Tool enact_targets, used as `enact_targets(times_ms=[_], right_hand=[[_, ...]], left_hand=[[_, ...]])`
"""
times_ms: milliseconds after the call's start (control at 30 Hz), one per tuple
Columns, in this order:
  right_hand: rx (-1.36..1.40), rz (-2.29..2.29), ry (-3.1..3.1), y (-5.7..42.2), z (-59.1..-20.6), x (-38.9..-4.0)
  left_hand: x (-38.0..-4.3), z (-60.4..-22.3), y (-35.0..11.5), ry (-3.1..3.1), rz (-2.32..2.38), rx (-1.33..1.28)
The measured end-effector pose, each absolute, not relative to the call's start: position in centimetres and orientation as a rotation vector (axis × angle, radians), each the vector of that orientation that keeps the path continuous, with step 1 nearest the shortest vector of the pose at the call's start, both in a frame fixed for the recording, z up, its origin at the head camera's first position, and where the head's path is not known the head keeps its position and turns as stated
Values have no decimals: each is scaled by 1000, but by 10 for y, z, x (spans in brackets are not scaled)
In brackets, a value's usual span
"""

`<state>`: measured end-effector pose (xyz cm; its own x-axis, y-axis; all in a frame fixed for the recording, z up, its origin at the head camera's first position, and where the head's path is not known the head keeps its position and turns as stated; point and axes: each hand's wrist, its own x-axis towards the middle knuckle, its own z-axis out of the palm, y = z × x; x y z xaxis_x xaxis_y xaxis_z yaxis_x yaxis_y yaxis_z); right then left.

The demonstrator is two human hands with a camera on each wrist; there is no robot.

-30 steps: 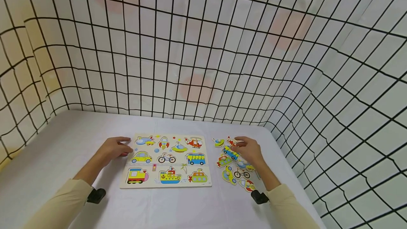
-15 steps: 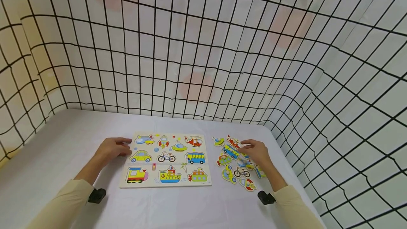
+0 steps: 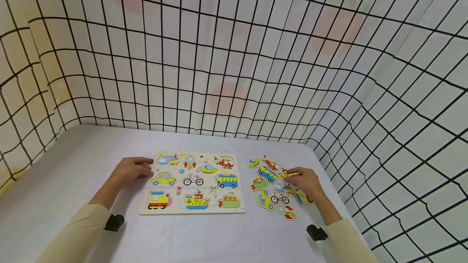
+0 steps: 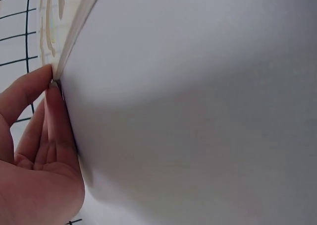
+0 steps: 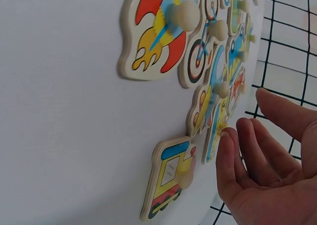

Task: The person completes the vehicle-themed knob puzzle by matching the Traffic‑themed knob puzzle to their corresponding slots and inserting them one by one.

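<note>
A puzzle board printed with vehicles lies flat on the white table. My left hand is at its left edge; in the left wrist view the thumb and a finger pinch the board's rim. To the right of the board lies a cluster of knobbed wooden puzzle pieces. My right hand hovers at this cluster with loosely bent fingers and nothing between them. Nearest to it are the yellow ship piece, partly hidden by the fingers, the plane piece and the train piece.
Also in the cluster are a bus, helicopter, flying saucer, submarine, car, bicycle and rocket piece. Several touch or sit close together. A white wall with a black grid surrounds the table.
My right hand has moved right and toward me, from over the helicopter and bus pieces to beside the ship piece, uncovering the train piece. The left hand stays at the board's edge.
</note>
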<state>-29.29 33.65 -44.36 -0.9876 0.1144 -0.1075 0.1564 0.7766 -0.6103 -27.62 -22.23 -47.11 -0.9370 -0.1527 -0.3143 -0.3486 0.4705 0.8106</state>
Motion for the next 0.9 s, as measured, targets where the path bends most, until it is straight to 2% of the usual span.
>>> enact_targets(times_ms=[900], right_hand=[[106, -998, 2825, 337, -457, -290]], left_hand=[[-283, -482, -235, 2420, 1562, -441]])
